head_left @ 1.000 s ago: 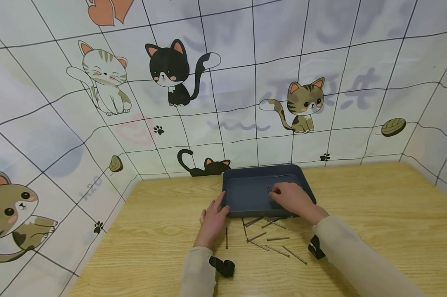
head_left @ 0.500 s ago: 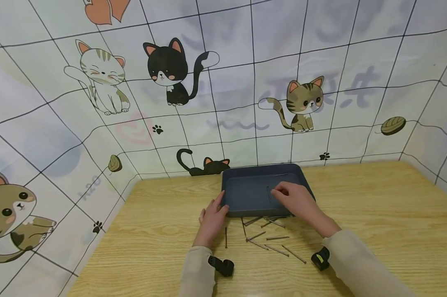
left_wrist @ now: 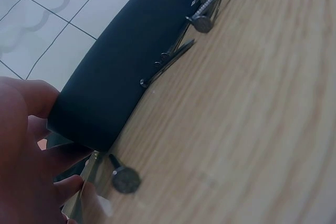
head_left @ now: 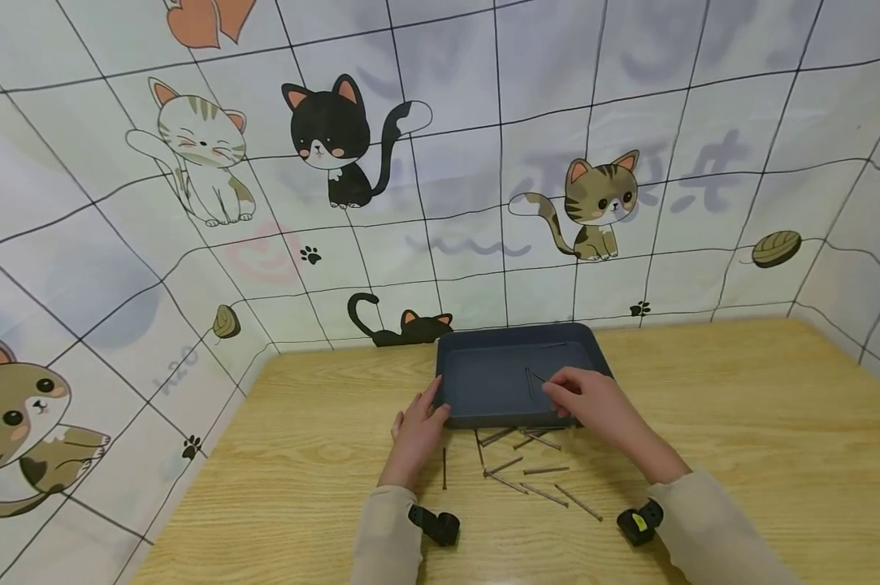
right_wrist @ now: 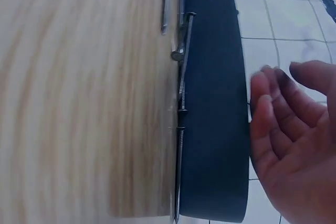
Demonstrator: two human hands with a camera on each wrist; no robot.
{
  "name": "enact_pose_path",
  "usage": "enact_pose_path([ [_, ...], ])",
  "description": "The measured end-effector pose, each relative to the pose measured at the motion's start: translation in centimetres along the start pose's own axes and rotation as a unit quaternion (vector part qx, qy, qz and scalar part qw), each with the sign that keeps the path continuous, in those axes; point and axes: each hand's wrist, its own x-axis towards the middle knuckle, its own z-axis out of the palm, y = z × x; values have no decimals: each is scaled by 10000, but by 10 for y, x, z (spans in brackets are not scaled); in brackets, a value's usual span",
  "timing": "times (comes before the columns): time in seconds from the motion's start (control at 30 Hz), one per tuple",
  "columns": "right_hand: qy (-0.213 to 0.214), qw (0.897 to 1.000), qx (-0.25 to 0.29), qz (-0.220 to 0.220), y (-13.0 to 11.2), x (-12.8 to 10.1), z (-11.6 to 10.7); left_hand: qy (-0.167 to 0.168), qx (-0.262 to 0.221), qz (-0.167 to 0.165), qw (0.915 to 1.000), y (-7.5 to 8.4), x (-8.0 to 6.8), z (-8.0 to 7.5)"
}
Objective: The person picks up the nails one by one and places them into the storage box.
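While my left hand (head_left: 418,431) braces the near-left corner of the dark tray (head_left: 483,406), fingers laid against its wall, my right hand (head_left: 593,402) hovers over the tray's near-right edge with its fingers loose and spread, holding nothing, as the right wrist view shows. Two nails (head_left: 531,380) lie inside the tray just beyond the right fingertips. The loose nails (head_left: 535,475) lie scattered on the wooden table (head_left: 739,422) just in front of the tray, between my two forearms, a few tucked against the tray's front wall. Most lie with their long axes roughly across my view, while one nail (head_left: 444,469) by the left wrist points away from me. I judge the right hand the nearer to the scatter, which lies toward me and below that palm.
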Motion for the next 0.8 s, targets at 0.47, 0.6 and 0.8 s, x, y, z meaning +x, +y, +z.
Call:
enact_pose_path([
  [0.47,-540,9935,956,315,23,-13,-8,-141,94,-14,9999,-8,-8,11],
  [0.6,-714,9917,1038,263,25,-7,-11,-113,203,-8,9997,-8,-5,6],
  [0.8,-845,9938,719,47,21,2,-25,-83,240,69,9997,-2,4,-1],
])
